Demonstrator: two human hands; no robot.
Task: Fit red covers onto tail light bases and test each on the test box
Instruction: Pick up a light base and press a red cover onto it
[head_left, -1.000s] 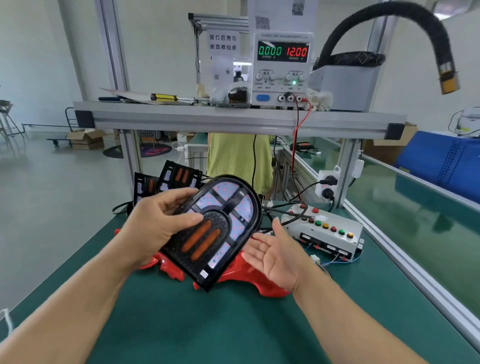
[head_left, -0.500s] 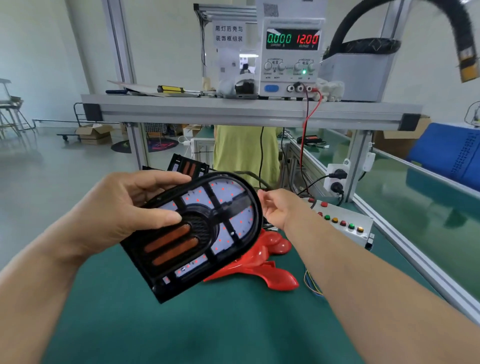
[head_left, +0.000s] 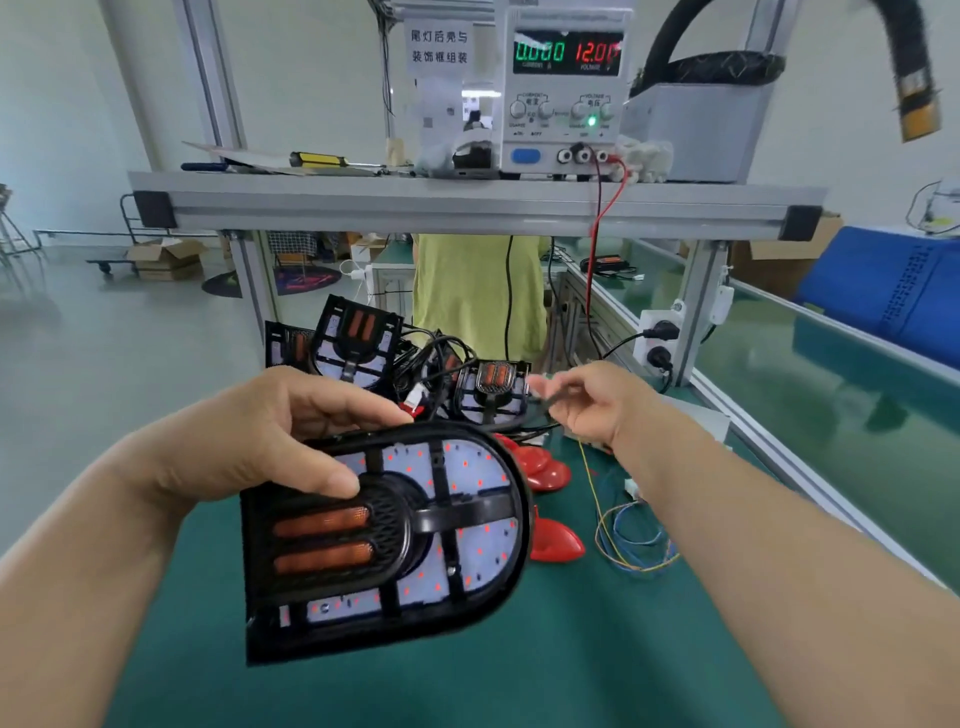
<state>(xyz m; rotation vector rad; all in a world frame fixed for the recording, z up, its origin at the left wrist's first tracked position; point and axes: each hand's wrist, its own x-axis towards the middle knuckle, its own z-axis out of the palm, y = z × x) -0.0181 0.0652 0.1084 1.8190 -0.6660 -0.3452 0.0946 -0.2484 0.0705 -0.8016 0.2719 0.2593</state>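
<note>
Left grip clasps the tail light base above the desk; right grip pinches a black lead beyond it. Risk: the one-handed hold may let the base drop during connection.

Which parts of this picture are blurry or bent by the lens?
Head view: the right hand is smeared by motion at its fingertips, as is the hose end at top right; the tail light base in the left hand is sharp; the wide lens tilts the frame posts and stretches both forearms; the meter digits are readable.
</note>
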